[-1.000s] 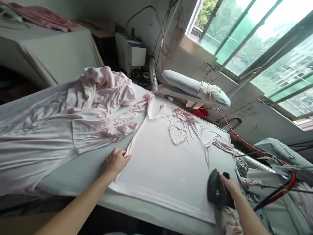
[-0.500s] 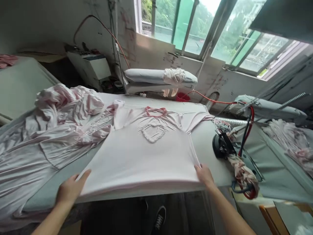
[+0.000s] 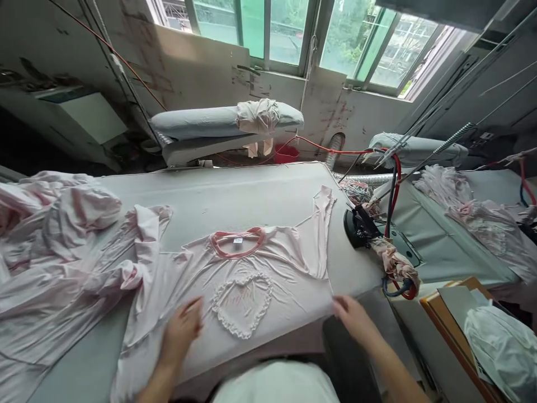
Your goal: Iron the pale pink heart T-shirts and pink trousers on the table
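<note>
A pale pink T-shirt [image 3: 289, 296] lies face up on the padded ironing table [image 3: 277, 190], its red-trimmed collar away from me and a ruffled heart on its chest. My left hand [image 3: 180, 333] is over the shirt, left of the heart, slightly blurred, its fingers curled together; no cloth shows between them. At the shirt's right edge, my right hand [image 3: 356, 320] pinches the fabric between thumb and fingers. The shirt's near part drops over the table's front edge. A black-based iron [image 3: 356, 228] rests to the right of the shirt.
Crumpled pink garments [image 3: 62, 224] are heaped on the left. Behind the table stands a narrow padded arm [image 3: 197, 122] with cloth bunched on it. Red and black hoses [image 3: 394, 190] rise from the iron. A cardboard box [image 3: 448, 330] stands at the lower right.
The shirt has slid toward me, its collar and heart now nearer and its lower part over the front edge. My left hand has moved inward from the lower left corner. The view has tilted and shifted.
</note>
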The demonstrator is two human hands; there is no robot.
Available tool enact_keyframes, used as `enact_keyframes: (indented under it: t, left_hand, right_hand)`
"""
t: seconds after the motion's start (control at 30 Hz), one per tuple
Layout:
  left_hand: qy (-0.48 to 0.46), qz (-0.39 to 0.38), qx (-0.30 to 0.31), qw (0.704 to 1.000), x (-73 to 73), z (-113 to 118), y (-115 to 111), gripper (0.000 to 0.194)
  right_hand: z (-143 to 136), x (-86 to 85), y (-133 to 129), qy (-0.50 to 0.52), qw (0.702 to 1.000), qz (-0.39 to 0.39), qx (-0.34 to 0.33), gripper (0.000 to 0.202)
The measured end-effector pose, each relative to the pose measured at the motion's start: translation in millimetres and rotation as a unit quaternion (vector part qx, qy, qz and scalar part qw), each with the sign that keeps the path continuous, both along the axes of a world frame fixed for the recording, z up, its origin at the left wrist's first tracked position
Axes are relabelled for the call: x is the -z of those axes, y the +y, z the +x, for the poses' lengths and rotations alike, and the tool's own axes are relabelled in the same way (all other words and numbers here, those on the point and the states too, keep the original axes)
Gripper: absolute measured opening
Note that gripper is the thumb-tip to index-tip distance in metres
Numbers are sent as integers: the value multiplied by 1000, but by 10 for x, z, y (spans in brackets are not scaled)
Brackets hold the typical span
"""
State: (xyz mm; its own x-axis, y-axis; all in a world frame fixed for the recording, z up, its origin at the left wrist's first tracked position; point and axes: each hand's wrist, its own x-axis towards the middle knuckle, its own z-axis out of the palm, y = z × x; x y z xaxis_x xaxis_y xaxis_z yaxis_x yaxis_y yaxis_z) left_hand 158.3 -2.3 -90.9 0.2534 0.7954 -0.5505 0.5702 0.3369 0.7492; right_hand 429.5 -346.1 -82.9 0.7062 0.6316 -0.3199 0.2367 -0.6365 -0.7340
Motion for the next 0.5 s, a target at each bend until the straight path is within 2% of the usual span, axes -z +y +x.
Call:
enact_keyframes:
  t: [0.07, 0.13, 0.2, 0.23, 0.3, 0.33, 0.4, 0.47, 0.5]
  left_hand:
    - [-84, -68, 44, 993, -109, 366, 118, 54]
    - [-175, -194, 88, 961, -239, 800, 300, 58]
    - [-224, -319, 113, 914, -343, 1203, 530, 52]
    - [-231, -356, 116, 898, -372, 1364, 652, 45]
    - [-239, -389, 116, 882, -376, 1582, 892, 30]
    - [-239, -392, 116, 881, -355, 1645, 1002, 23]
    - [-224, -382, 124, 888, -289, 1717, 1188, 17]
    - [-201, -357, 139, 902, -221, 1769, 1313, 21]
    - [-195, -341, 145, 908, -194, 1799, 1349, 22]
  right_hand:
    - [155, -351, 855, -18, 997, 78, -18, 37]
    - [235, -556, 1718, -32, 987, 154, -29, 33]
    - [246, -602, 2499, -48, 983, 171, -42, 40]
    - [237, -579, 2828, -53, 984, 161, -49, 46]
    - [228, -488, 3300, -56, 989, 124, -66, 55]
    - [251, -442, 3425, -50, 990, 105, -76, 53]
    - [401, -397, 3434, -33, 993, 49, -100, 34]
    - [719, -455, 3173, -50, 986, -82, -134, 8]
    - [930, -523, 2979, -69, 975, -155, -141, 8]
